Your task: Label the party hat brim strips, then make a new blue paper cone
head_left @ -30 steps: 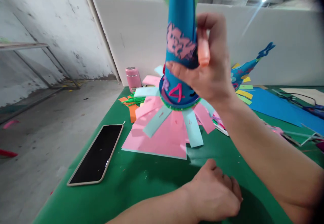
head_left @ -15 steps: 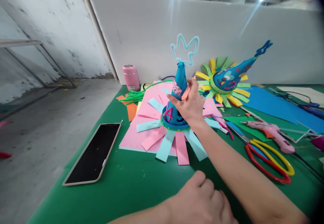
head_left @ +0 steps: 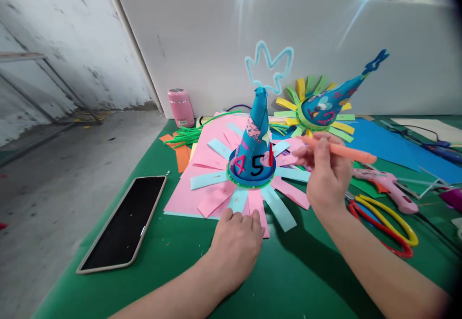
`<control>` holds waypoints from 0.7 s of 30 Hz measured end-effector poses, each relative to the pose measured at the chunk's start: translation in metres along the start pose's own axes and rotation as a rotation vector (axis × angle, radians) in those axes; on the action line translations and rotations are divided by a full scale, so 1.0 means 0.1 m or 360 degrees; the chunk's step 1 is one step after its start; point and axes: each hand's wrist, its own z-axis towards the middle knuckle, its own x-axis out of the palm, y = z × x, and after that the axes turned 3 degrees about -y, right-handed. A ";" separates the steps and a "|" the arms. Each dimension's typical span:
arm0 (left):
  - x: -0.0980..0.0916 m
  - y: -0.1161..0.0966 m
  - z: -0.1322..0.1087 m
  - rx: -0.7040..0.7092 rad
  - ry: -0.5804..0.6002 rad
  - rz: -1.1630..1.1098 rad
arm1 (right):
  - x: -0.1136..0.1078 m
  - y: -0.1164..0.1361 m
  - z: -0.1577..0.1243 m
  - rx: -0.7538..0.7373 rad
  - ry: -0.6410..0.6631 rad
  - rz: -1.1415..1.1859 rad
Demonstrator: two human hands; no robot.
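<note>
Craft things, counted
Two blue cone hats (head_left: 252,141), one phone (head_left: 122,223), one pink flask (head_left: 179,108), one orange marker (head_left: 353,154), one glue gun (head_left: 382,184) (pink), one pair of scissors (head_left: 357,203).

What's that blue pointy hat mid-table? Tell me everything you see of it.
The blue cone hat stands upright on a pink sheet on the green table. It looks like paper, with a fuzzy green rim, a pink 4 and black 5, and pink and light blue strips fanning out. A light blue wire outline tops it. The left hand rests fingertips on the front strips. The right hand holds an orange pen beside it.
</note>
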 end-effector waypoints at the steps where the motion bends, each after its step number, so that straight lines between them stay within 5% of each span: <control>1: 0.00 0.00 0.00 -0.0024 0.0019 -0.0030 | -0.07 0.00 -0.10 0.0095 0.0116 0.0004; 4: 0.01 -0.01 0.00 -0.0077 0.0048 -0.0111 | -0.19 -0.08 -0.40 0.0408 0.0547 -0.0076; 7: 0.02 -0.01 0.00 -0.0091 0.0048 -0.0159 | -0.23 -0.22 -0.57 0.0603 0.0763 -0.0143; 21: 0.08 0.02 -0.01 -0.0071 0.0050 -0.0276 | -0.20 -0.33 -0.55 0.0441 0.0940 -0.0567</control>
